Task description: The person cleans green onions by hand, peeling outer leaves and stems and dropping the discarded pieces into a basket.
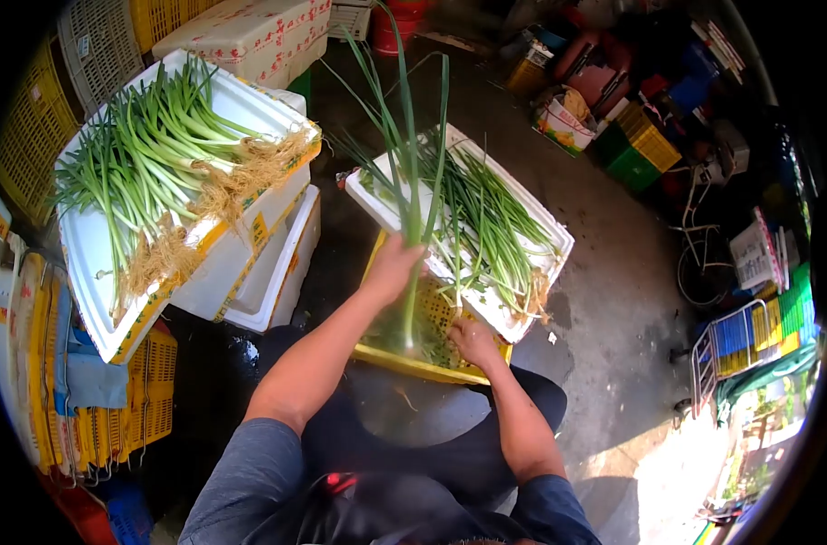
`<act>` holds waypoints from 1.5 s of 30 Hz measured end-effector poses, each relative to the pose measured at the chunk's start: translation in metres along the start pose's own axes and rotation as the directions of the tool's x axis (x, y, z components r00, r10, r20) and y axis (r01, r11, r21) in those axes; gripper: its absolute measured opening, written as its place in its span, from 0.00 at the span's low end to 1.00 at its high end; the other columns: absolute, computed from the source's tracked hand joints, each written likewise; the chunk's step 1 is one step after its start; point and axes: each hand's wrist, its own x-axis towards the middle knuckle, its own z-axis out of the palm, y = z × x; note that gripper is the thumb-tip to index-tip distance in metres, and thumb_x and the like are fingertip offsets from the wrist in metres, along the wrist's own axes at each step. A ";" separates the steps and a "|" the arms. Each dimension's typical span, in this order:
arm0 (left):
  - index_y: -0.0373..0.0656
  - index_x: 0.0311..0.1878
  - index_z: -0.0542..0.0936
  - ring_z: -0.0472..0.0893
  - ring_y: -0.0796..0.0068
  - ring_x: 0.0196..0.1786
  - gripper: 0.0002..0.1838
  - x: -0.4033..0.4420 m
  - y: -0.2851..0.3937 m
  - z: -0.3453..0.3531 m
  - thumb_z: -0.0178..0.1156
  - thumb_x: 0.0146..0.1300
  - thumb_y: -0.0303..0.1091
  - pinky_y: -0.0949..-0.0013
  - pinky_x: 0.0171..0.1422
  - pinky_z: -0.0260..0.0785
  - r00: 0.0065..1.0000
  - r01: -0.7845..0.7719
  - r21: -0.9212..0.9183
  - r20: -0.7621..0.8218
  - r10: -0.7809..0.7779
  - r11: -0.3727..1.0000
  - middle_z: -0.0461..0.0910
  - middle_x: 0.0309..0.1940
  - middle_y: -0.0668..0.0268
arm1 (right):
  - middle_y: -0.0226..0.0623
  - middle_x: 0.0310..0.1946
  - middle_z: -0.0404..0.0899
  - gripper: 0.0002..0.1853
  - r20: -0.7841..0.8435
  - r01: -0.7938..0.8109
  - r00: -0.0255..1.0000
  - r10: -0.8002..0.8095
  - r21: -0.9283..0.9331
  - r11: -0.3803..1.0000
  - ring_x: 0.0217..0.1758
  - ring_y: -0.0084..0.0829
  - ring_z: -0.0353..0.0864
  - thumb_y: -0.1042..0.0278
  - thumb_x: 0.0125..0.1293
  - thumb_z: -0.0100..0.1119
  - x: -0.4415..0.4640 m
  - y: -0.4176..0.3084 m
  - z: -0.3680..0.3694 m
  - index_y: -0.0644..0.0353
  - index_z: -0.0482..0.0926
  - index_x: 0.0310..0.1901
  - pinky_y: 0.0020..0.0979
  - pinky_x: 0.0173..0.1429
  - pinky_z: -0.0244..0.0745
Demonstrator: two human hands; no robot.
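My left hand [395, 268] is closed round the stalk of a long scallion [414, 218]. It stands upright, its green leaves reaching up and its white root end pointing down over a yellow plastic crate [404, 362]. Over the crate's right side, my right hand [474, 343] has its fingers pinched together; what they hold, if anything, is too small to make out. Leafy scraps lie inside the crate. Just beyond, a white foam tray [559, 243] carries a pile of loose scallions [500, 213], roots toward me.
To the left, a white foam box [86, 313] on stacked foam boxes holds many scallions [164, 150] with brown roots. Yellow crates [150, 381] stand at the left edge. A green and yellow crate [639, 145] sits far right, and a metal cart [732, 341] nearer.
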 end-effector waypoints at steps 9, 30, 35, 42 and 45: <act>0.40 0.51 0.76 0.78 0.80 0.32 0.08 -0.021 -0.007 0.023 0.58 0.71 0.29 0.73 0.37 0.75 0.889 0.086 0.251 0.418 -0.188 0.964 0.79 0.36 0.68 | 0.42 0.47 0.84 0.21 -0.412 0.291 0.815 0.407 0.899 0.328 0.43 0.32 0.83 0.53 0.78 0.50 0.022 -0.020 -0.227 0.65 0.74 0.58 0.31 0.47 0.76; 0.39 0.45 0.78 0.71 0.84 0.28 0.07 -0.013 0.015 0.004 0.62 0.67 0.29 0.75 0.34 0.67 0.842 0.005 0.641 0.411 -0.348 0.768 0.76 0.29 0.74 | 0.35 0.30 0.82 0.11 -0.751 0.161 0.533 0.390 0.543 0.824 0.27 0.23 0.79 0.64 0.77 0.51 -0.088 0.135 -0.276 0.61 0.77 0.39 0.24 0.34 0.73; 0.39 0.47 0.79 0.71 0.85 0.28 0.08 -0.010 0.016 0.001 0.61 0.67 0.29 0.76 0.34 0.66 0.844 0.025 0.630 0.403 -0.354 0.776 0.76 0.29 0.74 | 0.43 0.37 0.84 0.11 -0.581 0.297 0.612 0.537 0.797 0.525 0.24 0.27 0.78 0.66 0.75 0.52 -0.116 0.118 -0.279 0.66 0.78 0.45 0.32 0.39 0.78; 0.40 0.44 0.78 0.71 0.83 0.28 0.06 -0.010 0.003 0.004 0.62 0.66 0.29 0.74 0.34 0.66 0.829 -0.048 0.665 0.442 -0.341 0.745 0.76 0.29 0.74 | 0.48 0.46 0.83 0.13 -0.516 0.538 0.680 0.520 0.834 0.122 0.27 0.32 0.82 0.65 0.77 0.49 -0.098 0.075 -0.272 0.66 0.76 0.52 0.38 0.44 0.82; 0.39 0.43 0.79 0.72 0.82 0.28 0.06 -0.010 0.002 0.001 0.63 0.65 0.29 0.73 0.34 0.67 0.832 -0.064 0.683 0.439 -0.339 0.727 0.76 0.28 0.73 | 0.44 0.44 0.84 0.13 -0.479 0.530 0.679 0.556 0.844 0.081 0.27 0.29 0.80 0.65 0.77 0.49 -0.096 0.072 -0.276 0.64 0.76 0.52 0.38 0.46 0.82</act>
